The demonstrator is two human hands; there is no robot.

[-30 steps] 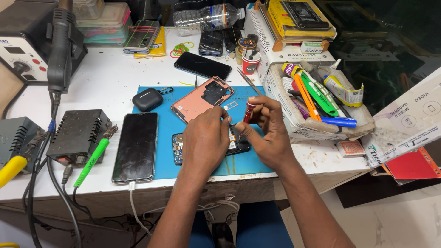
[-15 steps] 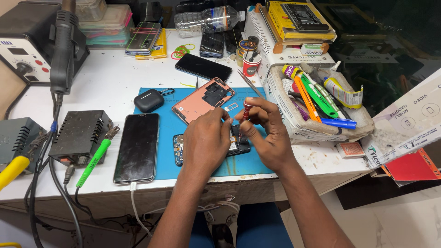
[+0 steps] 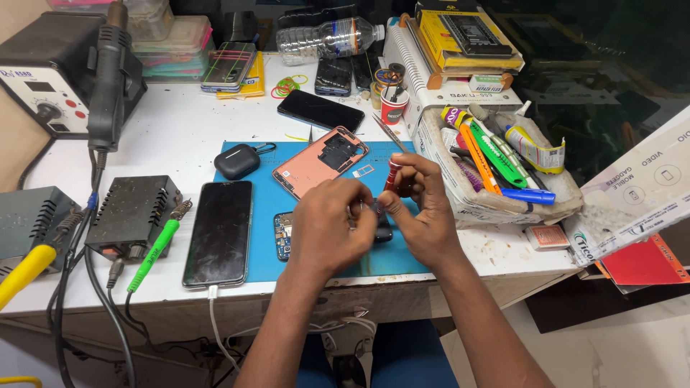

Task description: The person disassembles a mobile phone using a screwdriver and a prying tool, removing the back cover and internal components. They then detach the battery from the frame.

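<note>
My left hand (image 3: 332, 224) rests over an opened phone body (image 3: 286, 235) lying on the blue work mat (image 3: 259, 244), its fingers pinching a small dark part near the middle. My right hand (image 3: 422, 208) is closed on a red screwdriver (image 3: 392, 174) held almost upright, tip pointing down toward the small part between both hands. A pink phone back cover (image 3: 318, 161) lies on the mat just beyond my hands, with a tiny card tray (image 3: 363, 171) beside it. Most of the opened phone is hidden under my left hand.
A black phone (image 3: 219, 231) with a white cable lies left of the mat, a dark earbud case (image 3: 237, 161) behind it. Soldering units (image 3: 133, 215), a hot-air station (image 3: 61, 79), a green-handled tool (image 3: 152, 253), a tool-filled bag (image 3: 496, 169), a bottle (image 3: 327, 37) and more phones (image 3: 320, 110) crowd the table.
Both hands have drawn slightly closer together over the opened phone, and the red screwdriver has shifted a little. Nothing else on the table moved.
</note>
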